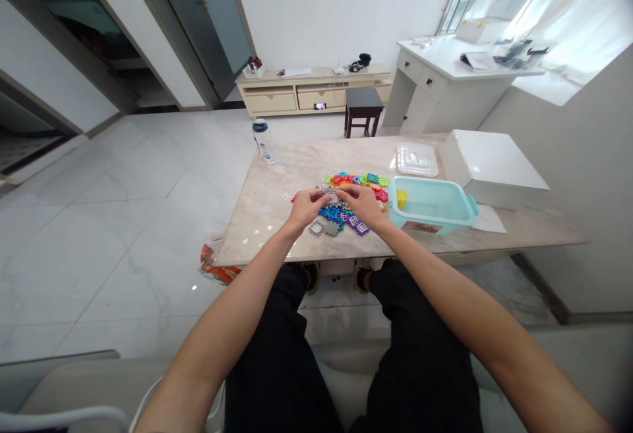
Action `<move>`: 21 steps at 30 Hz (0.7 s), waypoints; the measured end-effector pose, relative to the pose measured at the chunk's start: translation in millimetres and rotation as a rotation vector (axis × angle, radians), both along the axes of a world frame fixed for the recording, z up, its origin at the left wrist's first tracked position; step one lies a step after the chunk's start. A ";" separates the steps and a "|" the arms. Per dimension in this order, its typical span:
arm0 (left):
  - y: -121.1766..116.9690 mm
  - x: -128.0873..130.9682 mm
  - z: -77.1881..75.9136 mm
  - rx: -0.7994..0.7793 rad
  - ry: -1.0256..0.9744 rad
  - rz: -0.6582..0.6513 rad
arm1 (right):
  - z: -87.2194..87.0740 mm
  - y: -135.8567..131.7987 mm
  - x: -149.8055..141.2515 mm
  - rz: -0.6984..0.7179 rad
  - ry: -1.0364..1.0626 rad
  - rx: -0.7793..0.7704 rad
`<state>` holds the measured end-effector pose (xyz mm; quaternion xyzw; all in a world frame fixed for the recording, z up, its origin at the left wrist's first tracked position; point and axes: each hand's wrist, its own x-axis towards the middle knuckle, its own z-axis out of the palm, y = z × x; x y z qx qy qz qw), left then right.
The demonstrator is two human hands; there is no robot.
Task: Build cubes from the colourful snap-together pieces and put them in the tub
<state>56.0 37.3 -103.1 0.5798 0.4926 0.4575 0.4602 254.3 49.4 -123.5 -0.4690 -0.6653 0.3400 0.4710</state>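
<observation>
A heap of coloured interlocking plastic pieces [357, 183] lies on the marble table [277, 222], just left of a light blue plastic bin [430, 205]. Both hands meet over the near side of the heap. My left hand [306, 205] and my right hand [361, 202] each have fingers closed on a small grey piece [330, 197] held between them. Blue, grey and purple pieces [341, 222] lie flat under the hands. A yellow piece [401, 198] sits inside the bin.
A clear lid [417, 159] and a white box [489, 166] lie behind and right of the bin. A water bottle [264, 141] stands at the table's far left corner. Small tagged squares [266, 209] lie left of the hands. A dark stool [363, 109] stands beyond.
</observation>
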 end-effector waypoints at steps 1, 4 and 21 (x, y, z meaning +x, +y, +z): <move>0.5 -0.6 -1.3 -0.011 0.005 0.002 | -0.8 -0.4 0.1 0.011 -0.038 0.022; 1.9 -2.5 -5.3 -0.034 0.046 0.007 | -3.2 -1.3 0.6 0.065 -0.219 0.151; -0.8 -1.1 -3.6 -0.342 -0.304 -0.158 | -7.1 -0.3 2.2 0.115 -0.373 0.192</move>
